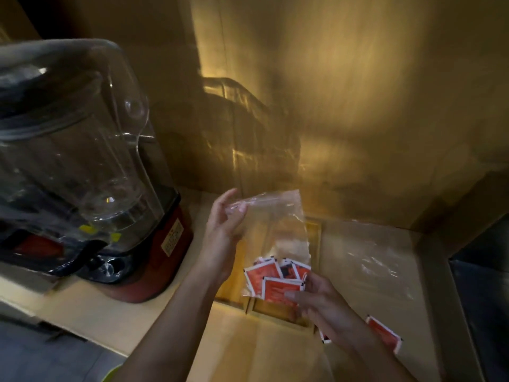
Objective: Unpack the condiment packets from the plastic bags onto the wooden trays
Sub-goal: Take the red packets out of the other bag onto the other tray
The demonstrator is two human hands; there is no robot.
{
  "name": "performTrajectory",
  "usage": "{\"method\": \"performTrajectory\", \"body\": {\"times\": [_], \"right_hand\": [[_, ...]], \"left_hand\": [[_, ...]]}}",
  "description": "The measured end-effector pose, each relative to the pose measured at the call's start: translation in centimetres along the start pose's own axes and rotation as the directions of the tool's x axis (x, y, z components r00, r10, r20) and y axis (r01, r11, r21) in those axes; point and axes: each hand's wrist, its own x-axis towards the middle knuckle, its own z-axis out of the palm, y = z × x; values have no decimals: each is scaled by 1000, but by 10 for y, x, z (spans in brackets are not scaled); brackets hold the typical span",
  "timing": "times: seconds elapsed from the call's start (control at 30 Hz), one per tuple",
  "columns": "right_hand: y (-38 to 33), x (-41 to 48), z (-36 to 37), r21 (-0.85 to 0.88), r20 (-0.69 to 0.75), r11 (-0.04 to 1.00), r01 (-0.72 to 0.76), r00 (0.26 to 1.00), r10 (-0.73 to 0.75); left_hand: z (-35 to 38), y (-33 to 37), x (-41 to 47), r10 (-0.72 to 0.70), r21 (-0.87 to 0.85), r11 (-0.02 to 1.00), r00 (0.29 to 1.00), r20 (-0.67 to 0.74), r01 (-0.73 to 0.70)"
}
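Left grip (223,219): raised near frame centre, thumb and fingertips pinched on the top corner of the clear bag (278,224). The other fingers are loosely curved.

The clear bag is held off the desk (275,354) and hangs slanted from that corner toward 5 o'clock. The upper part is empty film.

Red packets (275,277): several are bunched in the bag's bottom end, overlapping, with white edges visible.

Right grip (316,296): closed on the bag's bottom end at 4 o'clock of the packets. The thumb is laid across the lowest packet and the fingers are curled round the far side. Contact appears to be through the film.

Wooden tray (275,310): seen on the desk directly under the held bag, with divider walls visible. What lies in it is hidden by the bag and the glare.

Second bag (380,260): laid flat on the desk at 3 o'clock of the tray, clear, contents not discernible.

Loose packet (384,333): flat on the desk at 4 o'clock of the right grip, clear of it. A corner of another packet (325,339) is seen under the right wrist.

Blender (82,175): stood at 9 o'clock of the frame, clear cover over a red base, well apart from both grips.
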Motion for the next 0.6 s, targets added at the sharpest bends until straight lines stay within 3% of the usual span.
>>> {"method": "performTrajectory", "body": {"times": [0.07,0.13,0.27,0.4,0.5,0.6], "right_hand": [[0,10,10,15,-5,1000,-20,1000,20],[2,19,18,30,-18,998,-62,998,62],[8,44,32,52,-78,988,-143,986,146],[16,66,42,137,-145,971,-195,966,214],[24,83,47,211,-242,955,-209,935,258],[27,98,56,238,-297,948,-213,913,280]], "left_hand": [[-22,-6,8,-158,-164,974,987,21,159],[-43,-15,15,-271,-200,939,960,69,280],[-70,-43,22,-491,-33,869,869,59,494],[-101,-75,25,-693,74,721,714,99,689],[-119,-94,32,-787,-42,605,605,119,795],[-128,-107,43,-778,-109,619,626,46,777]]}}
